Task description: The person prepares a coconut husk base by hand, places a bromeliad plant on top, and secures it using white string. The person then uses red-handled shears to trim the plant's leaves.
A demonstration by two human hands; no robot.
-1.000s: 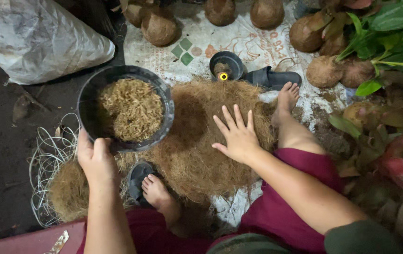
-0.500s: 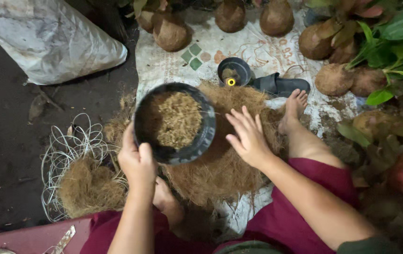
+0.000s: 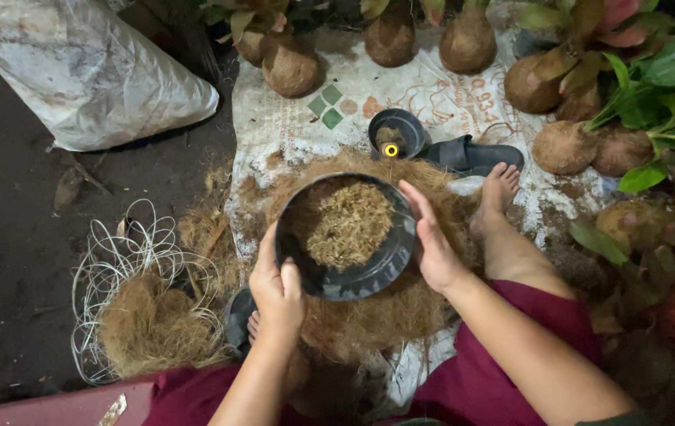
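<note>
A black pot (image 3: 347, 237) of dry husk is held tilted over the coconut-fibre mat (image 3: 369, 308), gripped at its near-left rim by the closed left hand (image 3: 276, 288) and pressed along its right wall by the flat, open right hand (image 3: 432, 241). Since half a second ago, the pot has been carried rightward over the mat, and the right hand has been brought from the fibre to the pot's side.

Dark dirt floor (image 3: 6, 237), dim light. White printed sack mat (image 3: 290, 126) spread in middle; plastic bag (image 3: 93, 71) top left; leafy plants (image 3: 653, 71) at right edge.
</note>
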